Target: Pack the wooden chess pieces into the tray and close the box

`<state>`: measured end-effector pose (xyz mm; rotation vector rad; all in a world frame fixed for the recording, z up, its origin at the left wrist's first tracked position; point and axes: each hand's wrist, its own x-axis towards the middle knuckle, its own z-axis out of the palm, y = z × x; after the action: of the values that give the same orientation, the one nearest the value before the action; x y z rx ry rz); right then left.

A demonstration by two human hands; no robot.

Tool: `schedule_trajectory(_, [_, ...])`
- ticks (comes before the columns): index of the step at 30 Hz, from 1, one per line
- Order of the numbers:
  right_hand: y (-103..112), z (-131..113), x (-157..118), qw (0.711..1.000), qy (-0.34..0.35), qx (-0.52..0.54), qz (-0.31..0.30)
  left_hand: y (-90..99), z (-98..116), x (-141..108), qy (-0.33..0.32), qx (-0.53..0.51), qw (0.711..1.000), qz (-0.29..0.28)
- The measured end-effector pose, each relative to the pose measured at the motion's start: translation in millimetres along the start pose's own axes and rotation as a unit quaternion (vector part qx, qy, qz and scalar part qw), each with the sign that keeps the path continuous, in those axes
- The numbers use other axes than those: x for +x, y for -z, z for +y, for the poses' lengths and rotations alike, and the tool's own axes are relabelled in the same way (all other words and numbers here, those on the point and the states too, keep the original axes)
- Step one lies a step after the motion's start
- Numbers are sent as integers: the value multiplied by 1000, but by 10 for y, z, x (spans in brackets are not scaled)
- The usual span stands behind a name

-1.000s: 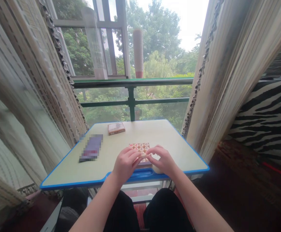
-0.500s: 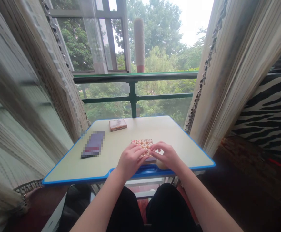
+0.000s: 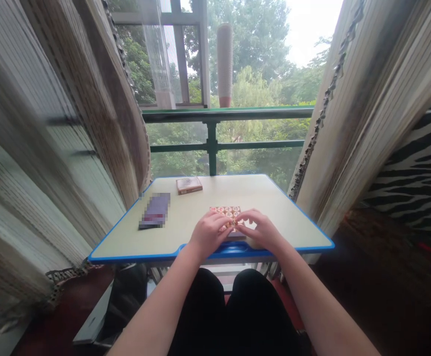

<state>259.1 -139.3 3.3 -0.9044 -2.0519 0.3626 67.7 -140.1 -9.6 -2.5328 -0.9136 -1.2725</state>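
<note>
Several round xiangqi pieces (image 3: 228, 209) with red and dark characters lie in rows in a shallow box (image 3: 236, 238) near the table's front edge. My left hand (image 3: 208, 233) reaches in from the left, its fingers bent together over the nearer rows. From the other side my right hand (image 3: 262, 230) curves in, thumb and forefinger pinched at one xiangqi piece (image 3: 233, 223). Fingertips of both hands meet at that piece. The left hand covers part of the rows.
The pale table (image 3: 156, 244) has a blue rim and a blue handle recess (image 3: 233, 247) in front. At the left lie a blurred dark purple item (image 3: 156, 210) and a flat box (image 3: 189, 185). Curtains (image 3: 100, 99) and a green railing (image 3: 230, 114) frame the far side.
The view has shifted, so the table and everything on it sit slightly higher and farther right. Both hands stay at the pieces, with the fingers only slightly moved.
</note>
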Motion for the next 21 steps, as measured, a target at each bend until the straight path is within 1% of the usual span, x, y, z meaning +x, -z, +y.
schedule_trajectory(5, [-16, 41, -5, 1000, 3, -4, -4, 16, 15, -3, 10, -12, 1000, -7])
schedule_trajectory(13, [-1, 48, -22, 1000, -10, 2, 5, -22, -5, -17, 32, -23, 999, -4])
schedule_trajectory(18, [-4, 65, -32, 1000, -12, -2, -9, -11, 27, 0, 39, -24, 999, -4])
schedule_trajectory(21, [-18, 83, -28, 1000, -2, -3, -17, -2, 42, 10, 40, -25, 999, -6])
